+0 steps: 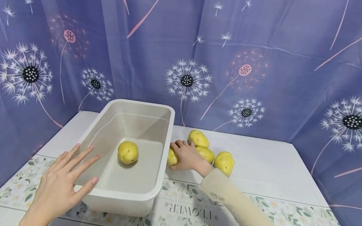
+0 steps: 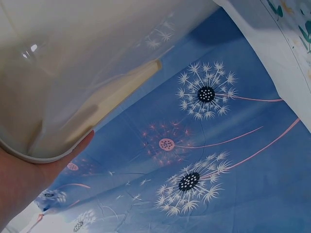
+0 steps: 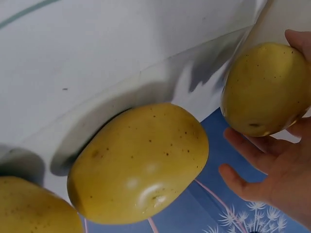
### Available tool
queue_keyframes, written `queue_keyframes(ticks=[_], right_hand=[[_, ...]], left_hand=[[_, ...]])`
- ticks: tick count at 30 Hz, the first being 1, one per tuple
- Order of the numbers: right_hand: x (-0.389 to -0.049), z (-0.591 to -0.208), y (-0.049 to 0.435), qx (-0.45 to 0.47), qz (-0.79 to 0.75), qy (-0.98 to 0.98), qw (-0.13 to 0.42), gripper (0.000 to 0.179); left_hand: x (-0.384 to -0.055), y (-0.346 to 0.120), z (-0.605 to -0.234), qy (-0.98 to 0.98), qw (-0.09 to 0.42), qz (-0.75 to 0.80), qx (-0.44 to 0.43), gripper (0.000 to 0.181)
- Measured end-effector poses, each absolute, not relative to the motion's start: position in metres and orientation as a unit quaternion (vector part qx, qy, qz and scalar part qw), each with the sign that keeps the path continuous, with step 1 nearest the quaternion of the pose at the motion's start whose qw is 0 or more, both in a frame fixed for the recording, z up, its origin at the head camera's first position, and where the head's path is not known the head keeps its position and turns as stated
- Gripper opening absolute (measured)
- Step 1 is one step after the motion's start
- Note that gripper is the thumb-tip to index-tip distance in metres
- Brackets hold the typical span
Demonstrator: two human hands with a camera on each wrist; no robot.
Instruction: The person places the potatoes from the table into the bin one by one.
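My right hand [image 1: 187, 156] grips a yellow potato [image 1: 172, 157] just outside the right wall of a pale grey plastic bin [image 1: 162, 177]. In the right wrist view, fingers and thumb curve round that potato [image 3: 267, 90], which looks lifted off the table. Spread and fairly straight, the fingers of my left hand [image 1: 60, 185] lie at the bin's near left corner, touching the rim; the left wrist view shows this hand [image 2: 29, 187] against the rim. Inside the bin, one potato [image 1: 128, 152] sits on the floor.
Three more potatoes lie right of the bin: a back one [image 1: 199, 139], a middle one [image 1: 205, 154] partly behind my right hand, and a right one [image 1: 224, 163]. A floral runner [image 1: 190, 211] crosses the white table [image 1: 262, 162]. Blue dandelion curtains [image 1: 146, 68] hang behind.
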State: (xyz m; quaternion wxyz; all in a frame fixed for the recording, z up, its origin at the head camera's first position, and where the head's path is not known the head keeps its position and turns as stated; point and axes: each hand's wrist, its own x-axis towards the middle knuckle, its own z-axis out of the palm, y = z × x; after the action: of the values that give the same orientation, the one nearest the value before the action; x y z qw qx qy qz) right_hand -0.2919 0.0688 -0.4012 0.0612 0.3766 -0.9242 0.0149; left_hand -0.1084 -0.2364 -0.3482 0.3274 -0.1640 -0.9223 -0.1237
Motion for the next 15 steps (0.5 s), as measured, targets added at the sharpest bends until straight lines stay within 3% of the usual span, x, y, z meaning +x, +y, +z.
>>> queue_keyframes(ticks=[15], right_hand=[[-0.2929, -0.3973, 0.0779, 0.359, 0.024, -0.928, 0.093, 0.080]], left_hand=[[-0.1085, -0.2360, -0.3476, -0.923, 0.325, -0.125, -0.162, 0.047]])
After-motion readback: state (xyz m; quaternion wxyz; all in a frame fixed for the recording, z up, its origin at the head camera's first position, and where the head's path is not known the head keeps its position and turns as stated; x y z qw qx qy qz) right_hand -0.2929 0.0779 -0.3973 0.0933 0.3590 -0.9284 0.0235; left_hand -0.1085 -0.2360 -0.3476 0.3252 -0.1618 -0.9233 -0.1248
